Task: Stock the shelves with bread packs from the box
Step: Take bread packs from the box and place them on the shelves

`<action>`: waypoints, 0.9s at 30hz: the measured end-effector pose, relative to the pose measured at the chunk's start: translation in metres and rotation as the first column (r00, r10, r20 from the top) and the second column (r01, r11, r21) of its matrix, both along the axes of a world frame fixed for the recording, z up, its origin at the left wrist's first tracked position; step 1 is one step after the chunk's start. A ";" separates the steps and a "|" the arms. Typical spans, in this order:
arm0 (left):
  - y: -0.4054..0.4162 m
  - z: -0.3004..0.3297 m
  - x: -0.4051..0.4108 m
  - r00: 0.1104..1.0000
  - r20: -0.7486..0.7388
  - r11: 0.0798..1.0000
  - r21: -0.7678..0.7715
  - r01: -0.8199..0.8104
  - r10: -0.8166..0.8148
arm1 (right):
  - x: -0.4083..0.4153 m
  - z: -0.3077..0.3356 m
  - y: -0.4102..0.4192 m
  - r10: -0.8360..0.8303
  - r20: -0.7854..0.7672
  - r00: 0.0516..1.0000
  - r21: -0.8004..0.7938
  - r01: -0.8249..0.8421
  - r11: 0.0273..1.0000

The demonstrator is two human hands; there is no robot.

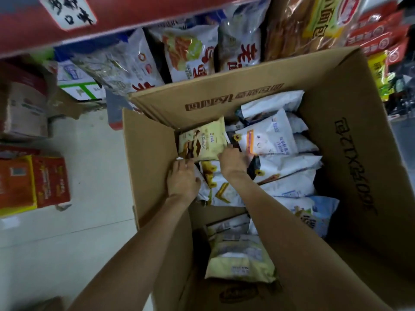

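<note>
Both arms down in the box [345,135]. My left hand [183,179] curls at the near left corner of the yellow bread pack [202,140]; my right hand [233,161] pinches its near right edge. Pack lies at the far left of the box, atop others. Likely light, puffy, slippery film, crushable: hold by the edges. Beyond the box, the shelf [33,28] with stocked packs [186,52].

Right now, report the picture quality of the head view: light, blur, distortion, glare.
Head view: dim, flat light; wide-angle bending bows the brown cardboard box walls; shelf packs at the top edge are smeared and soft; glare on the clear-wrapped bread loaf; both hands at the pale yellow bread pack stay fairly sharp.
</note>
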State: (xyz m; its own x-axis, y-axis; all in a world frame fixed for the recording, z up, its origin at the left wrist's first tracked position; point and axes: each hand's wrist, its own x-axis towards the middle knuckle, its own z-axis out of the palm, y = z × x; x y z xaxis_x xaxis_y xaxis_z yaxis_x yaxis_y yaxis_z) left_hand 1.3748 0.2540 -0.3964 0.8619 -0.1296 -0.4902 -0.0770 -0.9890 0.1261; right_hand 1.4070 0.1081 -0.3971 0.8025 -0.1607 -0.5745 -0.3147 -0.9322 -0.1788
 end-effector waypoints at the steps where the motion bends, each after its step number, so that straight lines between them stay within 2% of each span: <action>1: 0.004 -0.004 -0.002 1.000 0.003 1.000 -0.008 0.022 -0.022 | 0.000 -0.003 0.003 -0.113 0.030 0.993 0.054 0.111 0.992; 3: 0.011 -0.009 -0.003 0.999 0.021 0.998 -0.041 0.048 -0.047 | -0.001 -0.001 0.009 -0.254 0.115 0.960 0.184 0.231 0.955; 6: 0.009 0.001 -0.003 0.998 0.028 0.997 -0.054 0.050 -0.048 | -0.008 0.024 0.016 -0.332 0.304 0.893 0.357 0.216 0.909; 9: -0.001 0.025 -0.012 0.959 0.283 0.981 -0.180 0.078 -0.024 | -0.020 0.058 -0.006 -0.433 0.467 0.771 0.505 0.169 0.847; 10: -0.005 0.033 -0.018 0.933 0.359 0.956 -0.261 0.137 -0.035 | -0.026 0.070 -0.019 -0.485 0.462 0.742 0.568 0.173 0.805; 12: -0.011 0.045 -0.037 0.911 0.392 0.878 -0.384 0.287 -0.127 | -0.046 0.090 -0.052 -0.588 0.379 0.715 0.670 0.227 0.707; 14: -0.014 0.055 -0.056 0.917 0.271 0.821 -0.421 0.386 -0.291 | -0.074 0.103 -0.082 -0.658 0.292 0.694 0.721 0.292 0.628; 15: -0.014 0.057 -0.065 0.914 0.144 0.810 -0.425 0.403 -0.379 | -0.088 0.107 -0.093 -0.692 0.253 0.676 0.741 0.325 0.588; 17: -0.016 0.058 -0.083 0.851 -0.118 0.812 -0.388 0.435 -0.512 | -0.114 0.111 -0.107 -0.764 0.172 0.622 0.775 0.393 0.495; 19: -0.022 0.057 -0.097 0.770 -0.243 0.799 -0.314 0.513 -0.590 | -0.135 0.110 -0.112 -0.805 0.106 0.584 0.780 0.453 0.432; 21: -0.031 0.055 -0.108 0.724 -0.261 0.765 -0.315 0.561 -0.638 | -0.148 0.110 -0.113 -0.816 0.111 0.568 0.760 0.480 0.438; 25: -0.068 0.053 -0.131 0.618 -0.153 0.603 -0.488 0.631 -0.771 | -0.160 0.117 -0.120 -0.844 0.193 0.501 0.740 0.490 0.460; 27: -0.086 0.054 -0.140 0.565 -0.141 0.556 -0.479 0.679 -0.813 | -0.163 0.123 -0.125 -0.844 0.217 0.491 0.736 0.485 0.472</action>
